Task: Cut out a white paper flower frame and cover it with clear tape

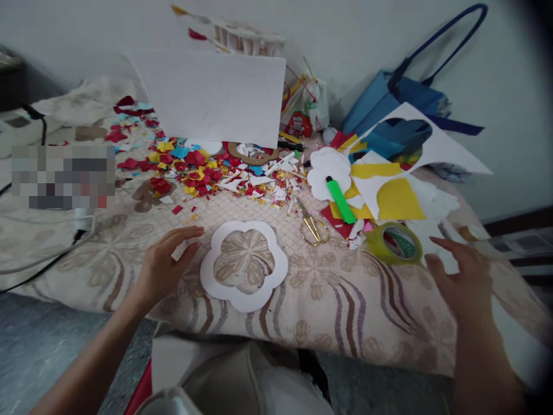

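White flower-shaped paper ring (247, 301): flat on desk (311, 323), just right of left hand (166, 259), which is loosely spread. Yellow tape roll (375, 245): just left of right hand (465, 279), likewise unclenched.

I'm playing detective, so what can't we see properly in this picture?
In the head view:
What's behind the large white paper sheet: the sheet hides it.
What's deep inside the blue fabric bag: its side hides it.
Whatever is under the blocky patch: pixel squares cover it.
Any writing inside the round yellow-green tape roll: too small.
The rest of the dark, boxy thing: cut off by the left edge.
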Tool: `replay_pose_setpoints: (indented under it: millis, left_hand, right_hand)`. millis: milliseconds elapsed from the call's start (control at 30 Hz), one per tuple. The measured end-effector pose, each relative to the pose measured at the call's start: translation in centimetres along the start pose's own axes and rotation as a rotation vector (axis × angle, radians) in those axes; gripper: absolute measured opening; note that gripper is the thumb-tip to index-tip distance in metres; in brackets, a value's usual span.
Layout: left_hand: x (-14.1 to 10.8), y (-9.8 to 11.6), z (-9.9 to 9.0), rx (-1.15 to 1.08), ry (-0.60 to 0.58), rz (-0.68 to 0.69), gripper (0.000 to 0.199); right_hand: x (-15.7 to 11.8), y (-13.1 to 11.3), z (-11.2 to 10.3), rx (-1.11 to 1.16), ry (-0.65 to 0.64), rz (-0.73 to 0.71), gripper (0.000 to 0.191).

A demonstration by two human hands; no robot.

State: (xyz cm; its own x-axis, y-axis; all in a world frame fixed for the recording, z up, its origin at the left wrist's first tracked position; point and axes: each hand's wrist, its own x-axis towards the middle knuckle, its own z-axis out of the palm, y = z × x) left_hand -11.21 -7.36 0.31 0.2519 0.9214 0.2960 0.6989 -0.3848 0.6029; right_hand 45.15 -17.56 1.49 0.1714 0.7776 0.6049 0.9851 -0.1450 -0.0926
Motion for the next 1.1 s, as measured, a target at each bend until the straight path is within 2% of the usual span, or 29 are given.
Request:
replay_pose_setpoints:
  millis: [100,200,333,433,533,633,700,867,1100]
  left_hand:
    - [-0.7,-0.2,0.0,0.006,-0.009,-0.025,0.026]
    - [-1.5,0.2,0.1,0.009,-0.019,0.010,0.025]
    - [-2.5,1.8,0.6,-0.034,-0.071,0.126,0.025]
    - [-3.4,3.3,1.6,-0.072,-0.104,0.247,0.027]
    - [-4.5,5.0,2.9,-0.055,-0.188,0.367,0.031]
    - [-5.3,6.4,4.1,0.008,-0.282,0.417,0.038]
    - [-5.5,6.9,4.5,0.046,-0.304,0.427,0.035]
    - [-5.6,6.9,4.3,0.077,-0.274,0.429,0.029]
    - [-4.7,4.8,1.4,0.152,-0.091,0.427,0.029]
  right_hand:
    - [-0.6,0.2,0.7,0.025,-0.136,-0.139,0.048]
    - [-1.2,0.7,1.9,0.039,-0.225,-0.143,0.040]
    - [-1.4,0.9,2.7,0.087,-0.259,-0.162,0.027]
    - [-1.3,0.3,2.2,0.095,-0.229,-0.141,0.021]
    - [-1.0,-0.5,0.9,0.105,-0.116,-0.130,0.019]
    - [-0.6,-1.3,-0.7,0.090,0.003,-0.123,0.022]
    - [-0.4,-1.9,-1.5,0.071,0.044,-0.130,0.024]
    - [-0.2,-2.6,-1.7,0.091,0.065,-0.166,0.022]
    - [-0.8,-1.8,2.1,0.074,-0.101,-0.155,0.021]
